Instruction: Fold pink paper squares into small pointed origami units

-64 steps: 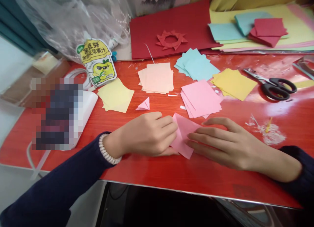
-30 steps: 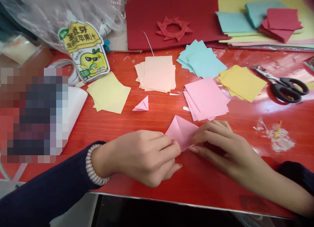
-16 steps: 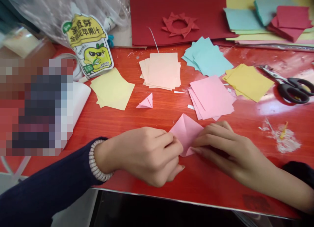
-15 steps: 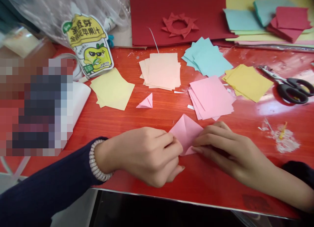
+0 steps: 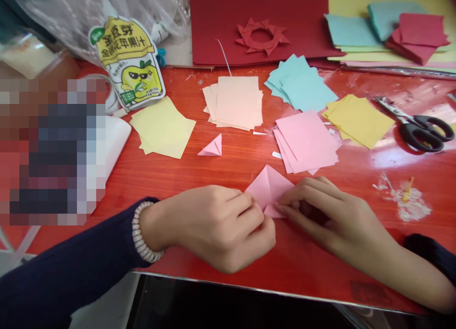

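One creased, angular pink paper

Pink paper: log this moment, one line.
pink sheet: creased, bottom folded up | left hand: holding its left side | right hand: holding its right side | scissors: untouched

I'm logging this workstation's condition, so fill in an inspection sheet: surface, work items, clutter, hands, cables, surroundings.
Surface: red table, wood-grained, shiny toward the right.
Work items: creased pink sheet, partly folded; small folded pink triangle; loose pink stack.
Clutter: whitish scraps and black-handled scissors at right; drink pouch at left.
Hands: left hand and right hand both pinch the creased pink sheet.
Cables: pale strip at lower left; cord or band, cannot tell.
Surroundings: red folded ring lies on dark red sheet at the back.
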`<state>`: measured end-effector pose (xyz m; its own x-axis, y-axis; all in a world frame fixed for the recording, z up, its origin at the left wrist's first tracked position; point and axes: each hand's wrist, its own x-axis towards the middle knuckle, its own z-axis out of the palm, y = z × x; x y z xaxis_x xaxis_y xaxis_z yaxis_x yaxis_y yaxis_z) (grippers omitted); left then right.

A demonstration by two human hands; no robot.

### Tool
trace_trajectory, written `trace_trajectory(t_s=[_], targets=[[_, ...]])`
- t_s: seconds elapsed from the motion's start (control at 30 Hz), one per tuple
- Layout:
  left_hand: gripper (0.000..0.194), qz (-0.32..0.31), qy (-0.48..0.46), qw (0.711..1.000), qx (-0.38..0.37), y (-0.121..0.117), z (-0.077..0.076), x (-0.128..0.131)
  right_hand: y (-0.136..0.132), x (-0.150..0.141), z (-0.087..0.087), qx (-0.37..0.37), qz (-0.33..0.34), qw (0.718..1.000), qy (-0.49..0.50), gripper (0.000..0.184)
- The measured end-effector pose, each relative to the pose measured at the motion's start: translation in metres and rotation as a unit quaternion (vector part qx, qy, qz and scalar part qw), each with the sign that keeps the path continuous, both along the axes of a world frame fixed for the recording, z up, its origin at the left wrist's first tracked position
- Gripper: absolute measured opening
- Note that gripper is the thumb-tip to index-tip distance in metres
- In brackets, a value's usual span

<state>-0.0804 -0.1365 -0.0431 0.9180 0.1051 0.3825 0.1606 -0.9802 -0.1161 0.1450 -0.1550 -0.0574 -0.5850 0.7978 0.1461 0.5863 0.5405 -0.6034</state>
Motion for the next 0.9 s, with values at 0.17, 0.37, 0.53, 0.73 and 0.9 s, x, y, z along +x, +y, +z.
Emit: trace_trajectory(t_s=[0.17, 0.37, 0.53, 0.73, 0.9], targets=[[0.020, 0.001, -0.012, 1.000, 0.000, -0.0001, -0.0010, 0.0004, -0.0004, -0.0008, -0.0004, 0.003, -0.006, 1.000, -0.006, 0.007], [0.020, -0.007, -0.008, 1.000, -0.019, -0.0002, -0.0004, -0.0009, 0.0000, -0.0009, 0.0003, -0.007, -0.013, 1.000, -0.007, 0.006], [0.019, 0.004, -0.020, 0.999, -0.038, 0.0011, -0.0021, 0.0013, -0.0005, -0.0010, -0.0001, -0.019, -0.011, 1.000, -0.007, 0.005], [0.017, 0.007, -0.017, 0.998, -0.066, 0.0023, -0.0033, 0.0031, 0.0007, -0.0013, 0.0003, -0.006, -0.008, 1.000, -0.010, 0.005], [0.017, 0.015, -0.002, 0.996, -0.089, 0.0024, -0.0019, 0.0032, 0.0012, -0.0011, 0.0012, -0.007, -0.005, 1.000, -0.019, 0.007]])
